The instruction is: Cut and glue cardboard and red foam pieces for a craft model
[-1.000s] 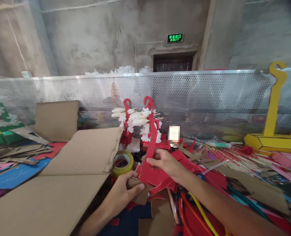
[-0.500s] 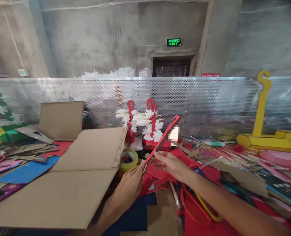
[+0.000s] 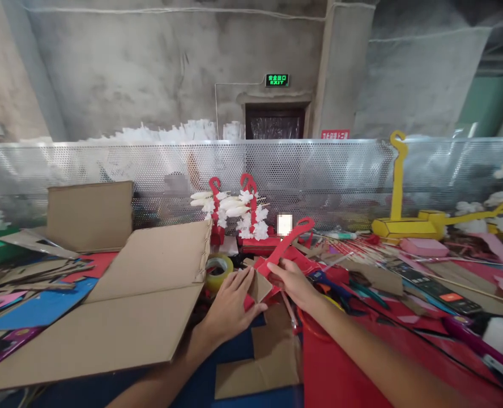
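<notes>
My right hand (image 3: 294, 281) pinches the lower part of a red hook-shaped cutout (image 3: 291, 239), whose curled tip points up and to the right. My left hand (image 3: 235, 300) grips a small folded cardboard piece (image 3: 260, 287), brown on one face and red on another. The two pieces meet between my hands; whether they are joined I cannot tell. Just behind my left fingers sits a roll of yellowish tape (image 3: 229, 266). A stepped brown cardboard scrap (image 3: 272, 362) lies below my hands.
A large folded cardboard sheet (image 3: 149, 317) covers the left side. Red hooked stands with white flowers (image 3: 254, 212) and a yellow hooked stand (image 3: 398, 192) line the perforated metal panel (image 3: 336, 175). A black remote-like device (image 3: 436, 286) and a purple-handled tool (image 3: 481, 340) lie right.
The red hook-shaped cutout has turned from edge-on to face-on and is lower. My left hand has moved from its lower end to the folded cardboard piece. The view has swung right.
</notes>
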A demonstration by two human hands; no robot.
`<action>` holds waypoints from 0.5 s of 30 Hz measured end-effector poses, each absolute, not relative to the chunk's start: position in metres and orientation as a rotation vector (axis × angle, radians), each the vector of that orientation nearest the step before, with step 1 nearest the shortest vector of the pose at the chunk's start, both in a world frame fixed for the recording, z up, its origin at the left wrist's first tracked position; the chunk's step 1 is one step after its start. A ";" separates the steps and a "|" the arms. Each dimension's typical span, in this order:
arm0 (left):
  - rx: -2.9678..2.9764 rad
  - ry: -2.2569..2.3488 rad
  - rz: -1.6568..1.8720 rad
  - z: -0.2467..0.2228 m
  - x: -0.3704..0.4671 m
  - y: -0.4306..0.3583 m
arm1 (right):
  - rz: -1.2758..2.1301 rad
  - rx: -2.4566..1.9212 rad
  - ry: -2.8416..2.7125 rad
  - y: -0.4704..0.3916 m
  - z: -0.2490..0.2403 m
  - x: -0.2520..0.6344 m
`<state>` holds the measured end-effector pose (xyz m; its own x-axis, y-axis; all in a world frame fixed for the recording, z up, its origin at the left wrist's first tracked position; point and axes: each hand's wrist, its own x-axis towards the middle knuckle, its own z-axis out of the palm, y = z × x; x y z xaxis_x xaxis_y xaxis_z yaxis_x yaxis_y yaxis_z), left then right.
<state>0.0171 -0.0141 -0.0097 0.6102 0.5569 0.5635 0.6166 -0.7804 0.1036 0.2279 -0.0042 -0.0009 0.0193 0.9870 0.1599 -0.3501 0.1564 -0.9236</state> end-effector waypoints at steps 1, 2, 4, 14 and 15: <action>-2.793 -1.025 -0.950 -0.008 0.018 -0.015 | 1.241 -0.812 -1.037 -0.004 -0.003 0.229; -2.858 -1.055 -1.002 -0.007 0.018 -0.016 | 1.235 -0.803 -1.049 -0.003 -0.005 0.230; -2.977 -1.084 -1.115 -0.006 0.019 -0.017 | 1.229 -0.810 -1.074 -0.004 -0.009 0.232; -3.183 -1.287 -1.385 0.007 0.043 0.003 | 1.044 -0.908 -1.399 -0.009 -0.010 0.229; -3.216 -1.257 -1.416 0.010 0.046 0.005 | 1.022 -0.889 -1.410 -0.008 -0.008 0.230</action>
<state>0.0458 0.0051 0.0099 0.5285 0.7427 0.4111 0.3202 -0.6229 0.7138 0.2298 -0.0085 -0.0084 -0.0907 0.9356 0.3413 -0.0340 0.3396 -0.9399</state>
